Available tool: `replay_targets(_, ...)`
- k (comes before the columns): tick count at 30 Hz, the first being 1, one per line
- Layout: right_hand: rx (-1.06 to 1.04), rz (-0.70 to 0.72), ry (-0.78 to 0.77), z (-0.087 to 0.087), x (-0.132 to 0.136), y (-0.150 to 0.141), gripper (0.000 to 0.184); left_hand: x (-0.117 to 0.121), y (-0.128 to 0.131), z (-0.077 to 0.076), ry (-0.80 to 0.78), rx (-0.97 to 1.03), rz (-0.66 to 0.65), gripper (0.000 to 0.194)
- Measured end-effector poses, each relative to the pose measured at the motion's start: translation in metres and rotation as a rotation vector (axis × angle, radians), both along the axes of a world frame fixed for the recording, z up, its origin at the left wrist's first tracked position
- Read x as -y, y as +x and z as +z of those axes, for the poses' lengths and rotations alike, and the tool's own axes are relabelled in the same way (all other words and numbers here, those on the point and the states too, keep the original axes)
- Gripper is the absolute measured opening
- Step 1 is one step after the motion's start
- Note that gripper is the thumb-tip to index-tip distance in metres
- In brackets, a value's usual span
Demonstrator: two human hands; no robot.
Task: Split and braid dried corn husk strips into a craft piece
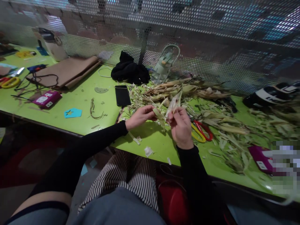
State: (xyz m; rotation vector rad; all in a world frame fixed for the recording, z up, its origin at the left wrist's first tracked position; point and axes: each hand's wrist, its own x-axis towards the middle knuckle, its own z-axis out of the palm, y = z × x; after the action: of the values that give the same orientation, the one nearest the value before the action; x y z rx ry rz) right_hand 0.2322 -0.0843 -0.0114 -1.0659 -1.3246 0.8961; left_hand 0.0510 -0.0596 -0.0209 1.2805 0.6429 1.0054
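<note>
My right hand (181, 126) pinches a pale, pointed corn husk (174, 103) that stands up from the fingers, just above the green table. To its left, my left hand (142, 116) is closed on a curling green strip of husk (160, 116); whether this strip is still joined to the pale husk I cannot tell. Scissors with a yellow and a red handle (203, 130) lie right beside my right hand, their blades mostly hidden. Behind both hands spreads a heap of dry corn husks (187, 89) and shredded bits.
A black phone (122, 95), black cloth (130, 70) and clear bottle (162, 68) stand or lie behind. Purple boxes are at left (47, 99) and right (260, 159). Brown paper (67, 72) lies far left. A perforated metal screen (93, 40) borders the table's back.
</note>
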Motion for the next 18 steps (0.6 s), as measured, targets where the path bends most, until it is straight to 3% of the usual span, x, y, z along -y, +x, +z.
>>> replay_targets(5, 0.1, 0.007, -0.154, -0.003, 0.0, -0.002, 0.042, 0.006, 0.002, 0.0, 0.157, 0.052, -0.031, 0.02)
replay_targets(9, -0.048, 0.089, -0.217, 0.0, 0.001, -0.003, 0.04, 0.01, 0.003, 0.003, 0.199, 0.052, -0.14, 0.029)
replay_targets(12, -0.043, 0.095, -0.123, 0.001, 0.004, -0.002, 0.035, 0.009, 0.002, 0.003, 0.08, 0.086, -0.165, 0.031)
replay_targets(16, 0.202, 0.068, 0.137, 0.005, 0.011, -0.003, 0.027, 0.005, 0.001, 0.003, -0.175, 0.088, -0.135, 0.027)
replay_targets(18, 0.248, 0.106, 0.129, 0.009, 0.015, -0.005, 0.026, 0.004, 0.0, 0.002, -0.287, 0.061, -0.143, 0.025)
